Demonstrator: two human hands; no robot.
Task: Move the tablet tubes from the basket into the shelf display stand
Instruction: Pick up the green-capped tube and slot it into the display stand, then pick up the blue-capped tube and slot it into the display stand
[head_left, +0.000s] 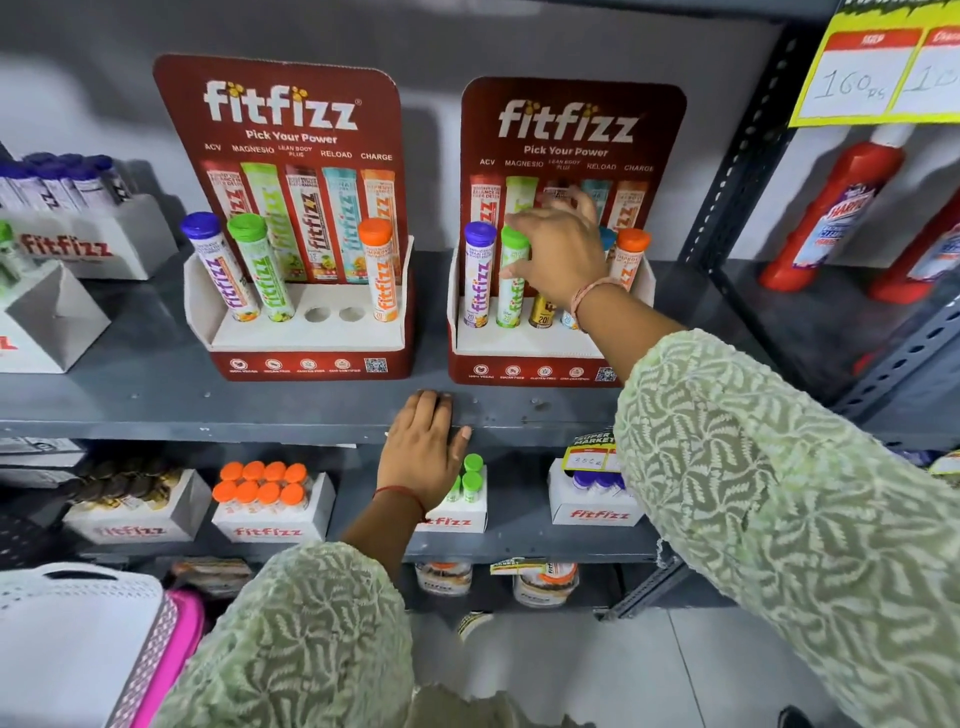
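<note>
Two red display stands sit on the grey shelf. The left stand (306, 332) holds a purple tube (221, 265), a green tube (260, 267) and an orange tube (382, 270); two holes between them are empty. The right stand (524, 345) holds purple (477, 280), green (511, 306), gold (541, 312), blue (607, 240) and orange (628, 257) tubes. My right hand (561, 249) wraps over the top of the gold tube, hiding its cap. My left hand (423, 449) lies flat on the shelf's front edge and holds nothing. The white and pink basket (78, 634) is at the lower left.
White boxes of tubes (270, 506) stand on the shelf below, and more on the upper shelf's left (78, 228). Red bottles (831, 208) fill the neighbouring rack on the right, behind a perforated upright post (737, 171). A yellow price sign (883, 67) hangs at the top right.
</note>
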